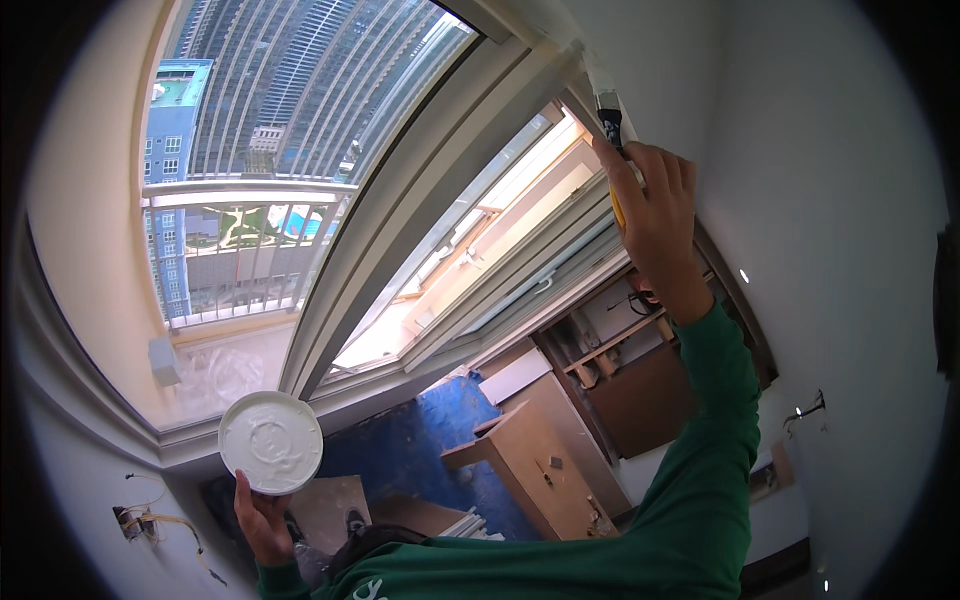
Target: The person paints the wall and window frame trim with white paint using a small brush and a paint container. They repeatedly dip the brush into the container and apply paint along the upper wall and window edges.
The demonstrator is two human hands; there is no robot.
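Observation:
My right hand [655, 205] is raised at the upper right, its fingers wrapped round the yellow handle of a paintbrush [611, 122]. The brush's tip meets the white wall strip [598, 72] by the top corner of the window frame [450, 95]. Low on the left, my left hand [262, 525] grips a round white tub [221, 445] from below, its fingers partly hidden by it. Smeared white paint [270, 440] fills its round top. The paint's thickness and the tub's depth cannot be made out.
Beyond the glass are a balcony railing [250, 192] and tall buildings. Below lie a blue floor covering [450, 405] and a wooden table [540, 470] with small items. Loose wires [165, 520] stick out of the left wall; more wires [805, 408] hang at the right.

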